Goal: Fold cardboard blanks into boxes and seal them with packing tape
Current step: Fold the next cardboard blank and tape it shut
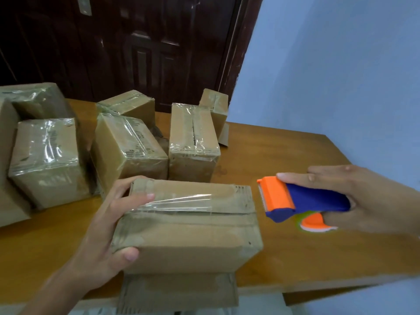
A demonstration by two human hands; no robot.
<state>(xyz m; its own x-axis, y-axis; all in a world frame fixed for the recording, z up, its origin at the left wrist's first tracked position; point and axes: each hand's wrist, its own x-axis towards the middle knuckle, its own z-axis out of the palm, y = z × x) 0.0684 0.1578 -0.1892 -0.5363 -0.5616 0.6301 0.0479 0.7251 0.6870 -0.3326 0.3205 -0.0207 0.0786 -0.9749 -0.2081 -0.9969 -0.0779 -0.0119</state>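
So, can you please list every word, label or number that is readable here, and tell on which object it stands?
No text can be read.
Taped boxes: faint dark marks under the tape, too blurred to read.
Tape dispenser: no lettering visible.
Box being sealed: no print visible.

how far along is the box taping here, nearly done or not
Done: several taped boxes stand at the back of the table. In hand: the left hand holds the front box, with one wrinkled tape strip over its seam; the right hand holds the tape dispenser beside it. Left: its lower flap hangs open.
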